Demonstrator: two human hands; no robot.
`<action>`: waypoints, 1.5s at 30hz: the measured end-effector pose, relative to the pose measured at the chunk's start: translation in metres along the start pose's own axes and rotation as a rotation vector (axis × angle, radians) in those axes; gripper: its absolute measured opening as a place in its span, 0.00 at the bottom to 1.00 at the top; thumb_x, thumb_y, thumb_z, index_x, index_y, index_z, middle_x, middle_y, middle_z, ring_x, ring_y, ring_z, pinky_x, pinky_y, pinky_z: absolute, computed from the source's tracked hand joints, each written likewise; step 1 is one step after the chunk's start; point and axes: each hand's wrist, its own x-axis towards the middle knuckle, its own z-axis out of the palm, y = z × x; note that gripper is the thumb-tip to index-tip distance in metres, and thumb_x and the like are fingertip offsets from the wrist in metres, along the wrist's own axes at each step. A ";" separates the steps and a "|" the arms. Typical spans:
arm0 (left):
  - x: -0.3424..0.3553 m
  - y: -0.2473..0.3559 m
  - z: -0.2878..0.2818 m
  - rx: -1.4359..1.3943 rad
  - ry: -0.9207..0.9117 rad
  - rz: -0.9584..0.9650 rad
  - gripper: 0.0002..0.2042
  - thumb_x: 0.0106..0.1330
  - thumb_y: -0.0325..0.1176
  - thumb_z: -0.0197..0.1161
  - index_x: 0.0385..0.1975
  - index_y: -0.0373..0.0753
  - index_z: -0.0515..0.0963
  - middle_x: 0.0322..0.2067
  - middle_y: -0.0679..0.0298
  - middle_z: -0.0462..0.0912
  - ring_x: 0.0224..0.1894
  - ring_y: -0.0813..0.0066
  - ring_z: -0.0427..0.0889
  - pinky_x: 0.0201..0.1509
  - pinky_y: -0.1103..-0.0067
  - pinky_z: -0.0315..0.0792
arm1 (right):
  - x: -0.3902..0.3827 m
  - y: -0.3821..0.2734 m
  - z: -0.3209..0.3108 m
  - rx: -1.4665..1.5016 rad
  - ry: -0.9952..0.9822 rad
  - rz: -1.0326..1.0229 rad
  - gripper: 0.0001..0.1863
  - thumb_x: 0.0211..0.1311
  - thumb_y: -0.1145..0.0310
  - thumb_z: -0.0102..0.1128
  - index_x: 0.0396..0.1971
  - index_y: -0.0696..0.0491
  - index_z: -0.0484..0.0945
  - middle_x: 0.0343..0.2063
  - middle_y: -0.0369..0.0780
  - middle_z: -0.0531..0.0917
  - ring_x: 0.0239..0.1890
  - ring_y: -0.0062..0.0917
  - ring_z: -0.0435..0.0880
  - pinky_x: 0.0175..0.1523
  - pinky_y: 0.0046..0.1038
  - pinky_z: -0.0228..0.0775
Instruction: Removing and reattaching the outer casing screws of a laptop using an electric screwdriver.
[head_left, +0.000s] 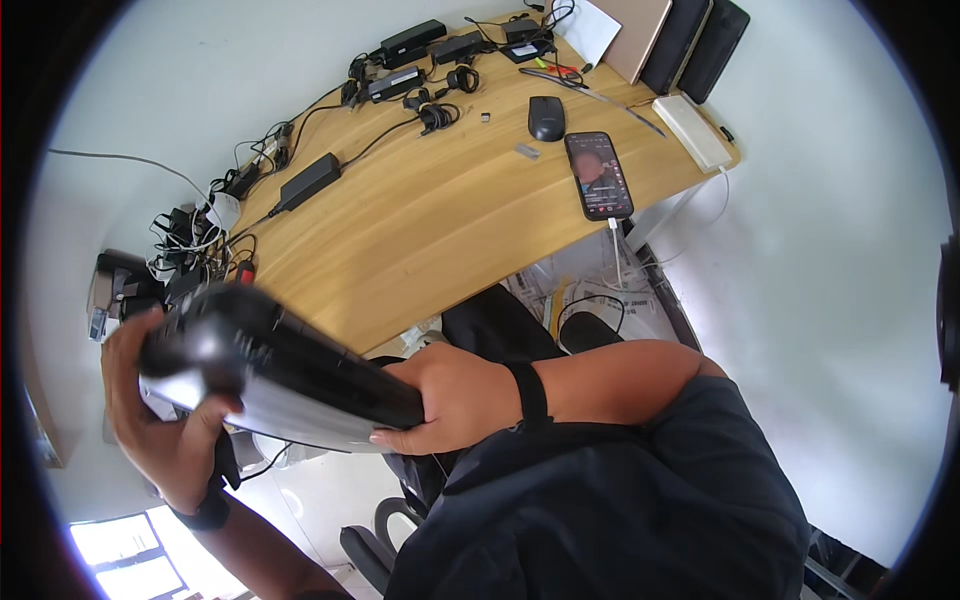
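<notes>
Left hand [168,445] and right hand [458,395] clasp a blurred black device [300,360] at 8 o'clock; handling looks underway, seemingly not yet resting on the table [400,240] at 12.

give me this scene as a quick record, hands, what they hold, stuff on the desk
left hand: gripping the left end of a black device
right hand: gripping its right end
device: black with a pale side; blurred, exact kind unclear
desk: light wood
phone: on desk, screen lit, white cable plugged in
mouse: black, just left of and beyond the phone
power adapter: black, left part of desk
</notes>
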 end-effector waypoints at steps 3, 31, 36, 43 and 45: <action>-0.003 -0.006 0.015 0.038 0.035 -0.002 0.45 0.52 0.66 0.73 0.64 0.39 0.73 0.63 0.55 0.77 0.68 0.56 0.71 0.73 0.59 0.61 | 0.000 0.001 -0.001 0.136 0.196 -0.061 0.16 0.61 0.63 0.72 0.41 0.58 0.81 0.26 0.43 0.83 0.28 0.34 0.84 0.38 0.31 0.75; -0.198 0.061 0.162 -1.705 0.169 -0.859 0.23 0.80 0.37 0.46 0.67 0.29 0.58 0.51 0.49 0.80 0.46 0.63 0.85 0.51 0.71 0.78 | 0.018 0.058 0.008 0.636 0.974 0.343 0.14 0.67 0.69 0.68 0.46 0.60 0.81 0.45 0.38 0.84 0.47 0.21 0.81 0.52 0.25 0.74; -0.189 0.023 0.176 -1.655 0.187 -1.009 0.23 0.75 0.38 0.44 0.64 0.30 0.66 0.41 0.55 0.82 0.32 0.68 0.80 0.42 0.75 0.74 | 0.020 0.070 0.023 0.704 0.924 0.350 0.18 0.69 0.68 0.67 0.54 0.60 0.77 0.51 0.40 0.81 0.50 0.27 0.82 0.57 0.31 0.76; -0.192 -0.015 0.201 -1.592 0.245 -1.075 0.23 0.80 0.45 0.42 0.55 0.31 0.73 0.30 0.61 0.80 0.23 0.75 0.72 0.30 0.80 0.67 | 0.000 0.089 0.032 0.688 0.787 0.413 0.23 0.73 0.65 0.63 0.60 0.61 0.71 0.54 0.43 0.80 0.53 0.34 0.83 0.57 0.41 0.81; -0.199 -0.021 0.214 -1.572 0.274 -1.016 0.26 0.83 0.50 0.38 0.51 0.32 0.75 0.29 0.60 0.81 0.23 0.74 0.74 0.32 0.77 0.71 | -0.006 0.095 0.032 0.672 0.657 0.432 0.23 0.73 0.65 0.63 0.59 0.64 0.72 0.51 0.46 0.82 0.49 0.35 0.86 0.54 0.39 0.83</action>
